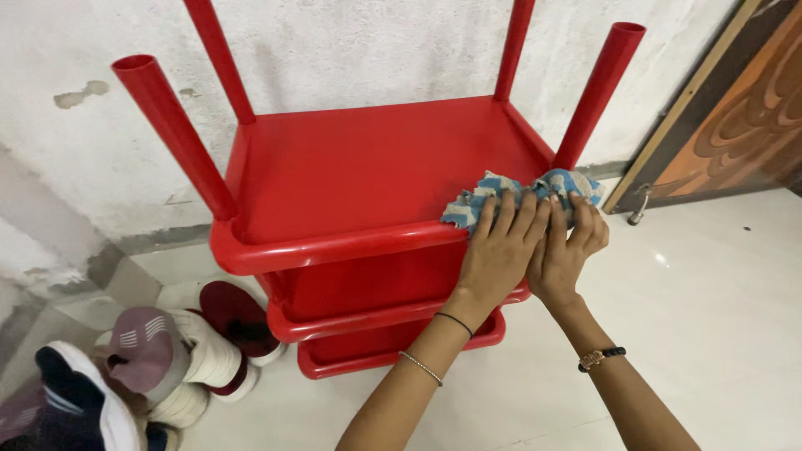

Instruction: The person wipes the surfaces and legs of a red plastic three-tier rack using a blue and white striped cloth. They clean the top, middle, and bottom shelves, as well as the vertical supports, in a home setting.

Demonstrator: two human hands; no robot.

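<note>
A stack of red plastic stools (351,192) stands upside down on the floor (710,317) against the wall (351,50), legs up. A blue patterned cloth (522,194) lies on the near right rim, long axis left to right. Left hand (501,242) and right hand (568,242) press it flat, fingers together, side by side; neither is nearer. Shoes (159,359) lie near left.

Bare-armed; thin black band and slim silver bangle on left wrist (443,338), dark beaded bracelet with gold piece on right wrist (600,357).
</note>
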